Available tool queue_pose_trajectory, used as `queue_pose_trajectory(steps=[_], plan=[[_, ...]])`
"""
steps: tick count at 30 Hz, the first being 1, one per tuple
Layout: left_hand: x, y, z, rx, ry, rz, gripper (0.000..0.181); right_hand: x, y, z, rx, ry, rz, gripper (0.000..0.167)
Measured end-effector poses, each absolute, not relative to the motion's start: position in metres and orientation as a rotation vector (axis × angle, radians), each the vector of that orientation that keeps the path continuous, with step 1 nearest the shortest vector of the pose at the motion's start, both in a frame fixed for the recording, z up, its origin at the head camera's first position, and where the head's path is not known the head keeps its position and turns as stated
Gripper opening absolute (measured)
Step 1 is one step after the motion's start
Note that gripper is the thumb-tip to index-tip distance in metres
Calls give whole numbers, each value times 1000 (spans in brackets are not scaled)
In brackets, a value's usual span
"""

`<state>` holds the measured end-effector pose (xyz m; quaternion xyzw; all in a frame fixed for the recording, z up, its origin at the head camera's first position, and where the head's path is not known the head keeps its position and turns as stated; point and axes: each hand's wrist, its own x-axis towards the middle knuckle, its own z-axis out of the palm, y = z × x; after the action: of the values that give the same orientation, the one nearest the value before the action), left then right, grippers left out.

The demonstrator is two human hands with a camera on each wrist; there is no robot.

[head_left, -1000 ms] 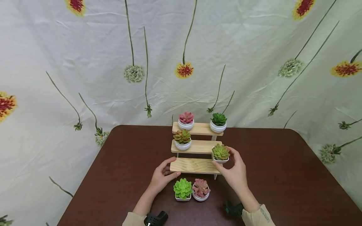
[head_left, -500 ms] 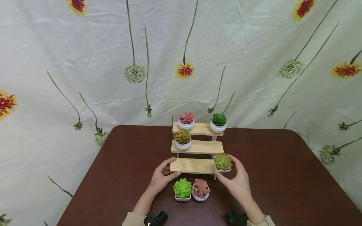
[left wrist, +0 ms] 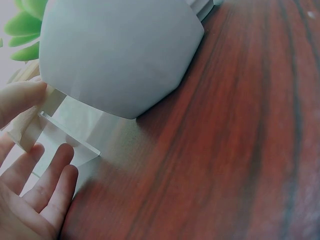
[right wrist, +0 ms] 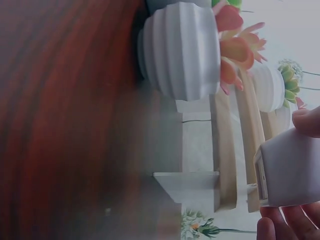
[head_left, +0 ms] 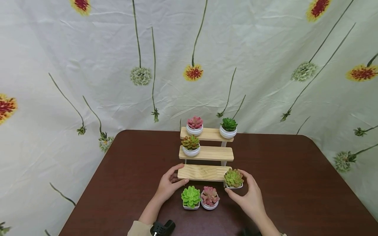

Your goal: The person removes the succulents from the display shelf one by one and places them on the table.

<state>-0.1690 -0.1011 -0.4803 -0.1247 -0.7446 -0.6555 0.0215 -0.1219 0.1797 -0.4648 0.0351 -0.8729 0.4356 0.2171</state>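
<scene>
My right hand point(head_left: 251, 198) is partly closed, thumb and fingers pinching the square white pot point(head_left: 235, 187) from opposite sides. My left hand point(head_left: 169, 186) has the left end of the three-tier stand's point(head_left: 203, 172) lowest board between thumb and fingers, its other fingers loosely extended.

The pot in my right hand hangs above the surface point(head_left: 295, 183), tilted, just by the front right end of that board. It is smooth-sided, with a recessed base, and the yellow-green succulent point(head_left: 233, 177) fills it, its pointed leaves layered in a rosette over the rim.

In front of the stand are two more white pots, side by side: a square one with a bright green succulent point(head_left: 190, 195) and a round, ribbed one with a dusty pink succulent point(head_left: 210, 195).

The middle board carries a green-and-rust succulent point(head_left: 190, 142) in a round white pot at its left end. On the top board, round white pots hold a pink succulent point(head_left: 195, 122), left, and a dark green succulent point(head_left: 229, 124), right.
</scene>
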Motion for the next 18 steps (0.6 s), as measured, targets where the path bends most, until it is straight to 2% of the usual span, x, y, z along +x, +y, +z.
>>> queue_pose_trajectory(steps=[18], plan=[[-170, -101, -484, -400, -2305, -2026, 54, -102, 175, -479, -66, -2572, 1264, 69]])
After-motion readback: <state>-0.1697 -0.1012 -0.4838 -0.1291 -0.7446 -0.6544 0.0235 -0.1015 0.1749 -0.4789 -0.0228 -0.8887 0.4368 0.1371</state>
